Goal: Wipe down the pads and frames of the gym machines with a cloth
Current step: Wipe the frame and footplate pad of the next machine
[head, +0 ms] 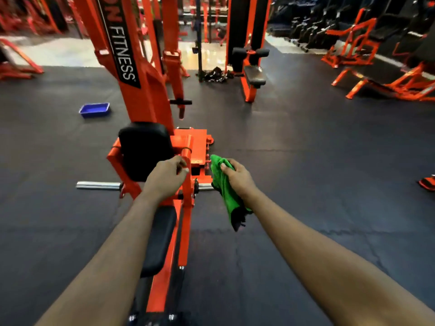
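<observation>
Forearms both reach forward and down over the orange machine frame (146, 95). Left hand (166, 178), knuckles up, has its fingers curled on a tube of that frame, just right of the black pad (144, 151). Right hand (237, 178), just beside the frame, is clenched around the green cloth (226, 196), which hangs bunched below the palm, above the dark floor (306, 161).
</observation>
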A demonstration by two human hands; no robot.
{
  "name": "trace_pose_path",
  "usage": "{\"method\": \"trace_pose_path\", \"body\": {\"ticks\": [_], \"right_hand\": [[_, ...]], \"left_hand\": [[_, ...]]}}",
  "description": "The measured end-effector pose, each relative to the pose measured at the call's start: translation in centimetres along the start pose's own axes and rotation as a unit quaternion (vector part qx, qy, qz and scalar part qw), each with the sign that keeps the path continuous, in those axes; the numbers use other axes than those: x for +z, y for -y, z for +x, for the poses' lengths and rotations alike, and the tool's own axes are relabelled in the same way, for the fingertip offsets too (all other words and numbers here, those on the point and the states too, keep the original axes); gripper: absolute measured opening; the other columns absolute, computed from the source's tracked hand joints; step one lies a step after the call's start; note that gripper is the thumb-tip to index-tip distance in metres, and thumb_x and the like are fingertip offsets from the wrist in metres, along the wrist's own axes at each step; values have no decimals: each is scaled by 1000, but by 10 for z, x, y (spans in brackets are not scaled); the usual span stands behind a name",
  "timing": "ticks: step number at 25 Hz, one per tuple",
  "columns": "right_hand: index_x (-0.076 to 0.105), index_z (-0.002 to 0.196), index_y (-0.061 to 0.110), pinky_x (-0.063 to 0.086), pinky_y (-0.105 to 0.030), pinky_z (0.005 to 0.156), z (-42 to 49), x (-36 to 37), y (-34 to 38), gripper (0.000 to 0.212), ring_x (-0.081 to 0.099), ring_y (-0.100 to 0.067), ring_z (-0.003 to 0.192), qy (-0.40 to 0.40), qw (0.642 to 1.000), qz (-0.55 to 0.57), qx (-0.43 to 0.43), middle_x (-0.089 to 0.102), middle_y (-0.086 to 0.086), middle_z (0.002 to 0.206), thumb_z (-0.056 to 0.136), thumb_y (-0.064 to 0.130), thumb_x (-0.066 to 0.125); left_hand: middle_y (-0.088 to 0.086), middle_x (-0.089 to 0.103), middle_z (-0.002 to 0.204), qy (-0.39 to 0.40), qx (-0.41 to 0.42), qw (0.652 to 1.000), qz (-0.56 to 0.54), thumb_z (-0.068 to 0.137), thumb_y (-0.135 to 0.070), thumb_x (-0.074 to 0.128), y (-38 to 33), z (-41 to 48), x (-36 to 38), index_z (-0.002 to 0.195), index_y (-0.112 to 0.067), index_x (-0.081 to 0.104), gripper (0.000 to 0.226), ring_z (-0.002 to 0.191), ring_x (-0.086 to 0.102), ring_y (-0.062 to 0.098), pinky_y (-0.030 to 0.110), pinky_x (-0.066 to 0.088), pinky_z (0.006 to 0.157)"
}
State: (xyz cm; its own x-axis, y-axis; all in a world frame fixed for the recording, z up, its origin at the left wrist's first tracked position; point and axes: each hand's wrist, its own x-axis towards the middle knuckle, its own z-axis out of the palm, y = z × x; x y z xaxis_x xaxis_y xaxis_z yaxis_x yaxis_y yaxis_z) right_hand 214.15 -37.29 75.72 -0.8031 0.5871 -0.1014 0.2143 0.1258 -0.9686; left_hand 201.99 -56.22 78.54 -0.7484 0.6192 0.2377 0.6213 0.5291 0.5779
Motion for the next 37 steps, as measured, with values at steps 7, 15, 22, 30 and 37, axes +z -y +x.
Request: {"method": "trace_pose_path", "body": {"ticks": [7, 15, 22, 30, 37], "right_hand": [[67, 123, 21, 53, -41, 98, -30, -3, -16, 34, 67, -26, 108, 97, 995, -25, 2, 71, -8, 117, 93, 37, 63], [64, 131, 29, 47, -34, 103, -58, 80, -43, 39, 63, -20, 115, 171, 981, -89, 21, 68, -1, 125, 95, 41, 63], [62, 128, 36, 45, -27, 88, -72, 156, -65, 28, 64, -21, 111, 237, 951, -186, -67, 70, 3, 114, 101, 34, 55], [46, 143, 44, 52, -41, 84, 13, 279, -187, 46, 57, -26, 116, 314, 836, -369, -258, 57, 2, 134, 98, 51, 52], [12, 156, 53, 24, -60, 115, 30, 346, -334, 65, 7, -31, 155, 394, 685, -477, -384, -2, 1, 170, 97, 66, 38]], "left_hand": [[3, 71, 83, -32, -98, 995, 15, 90, -20, 67, -18, -72, -5, 100, -17, 67, 11, 79, 68, 25, 41, 55, 76], [-5, 66, 77, -71, -228, 971, 5, 90, -35, 59, 42, -167, -31, 96, -25, 62, 12, 77, 66, 24, 38, 55, 74], [-5, 67, 100, -93, -339, 936, -27, 95, -21, 57, 117, -236, -15, 105, -24, 59, 11, 93, 65, 21, 43, 54, 85], [-1, 64, 124, -200, -494, 843, -71, 99, -12, 53, 230, -238, 100, 125, -15, 60, 27, 113, 60, 19, 39, 48, 100], [-4, 61, 128, -226, -556, 795, -85, 102, -14, 50, 303, -264, 208, 137, -19, 54, 35, 115, 56, 12, 27, 43, 98]]}}
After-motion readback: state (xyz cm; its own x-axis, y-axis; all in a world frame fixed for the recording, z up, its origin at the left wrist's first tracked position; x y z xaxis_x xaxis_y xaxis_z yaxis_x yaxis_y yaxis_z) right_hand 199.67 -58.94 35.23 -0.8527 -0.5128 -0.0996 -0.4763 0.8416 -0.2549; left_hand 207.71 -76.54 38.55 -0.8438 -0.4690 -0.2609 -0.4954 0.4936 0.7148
